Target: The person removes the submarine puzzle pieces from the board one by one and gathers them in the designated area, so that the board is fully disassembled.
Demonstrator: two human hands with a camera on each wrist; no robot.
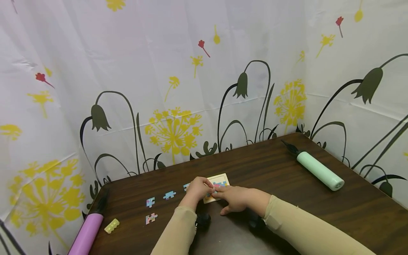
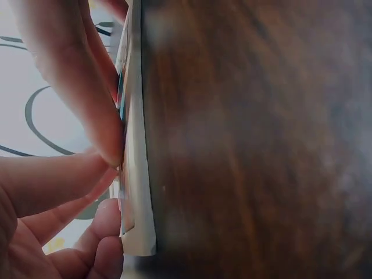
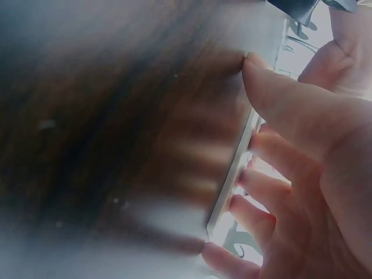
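A small light-framed jigsaw tray (image 1: 225,178) with colourful pieces lies on the dark table. Over its left side my left hand (image 1: 197,189) bends down, its fingertips close together at the picture surface. In the left wrist view, fingertips (image 2: 113,148) meet right at the tray's face; I cannot tell whether a piece is pinched there. My right hand (image 1: 234,198) reaches in from the right, fingers extended onto the tray, thumb apart toward the near side. The right wrist view shows its fingertips (image 3: 247,177) along the tray's edge. Much of the picture is hidden under both hands.
Left of the tray lie loose jigsaw pieces: a blue one (image 1: 169,195), another blue one (image 1: 151,202) and a pinkish one (image 1: 151,218). Farther left are a small yellow wavy-edged object (image 1: 112,226) and a purple cylinder (image 1: 86,233). A mint-green cylinder with a black nozzle (image 1: 320,171) lies far right.
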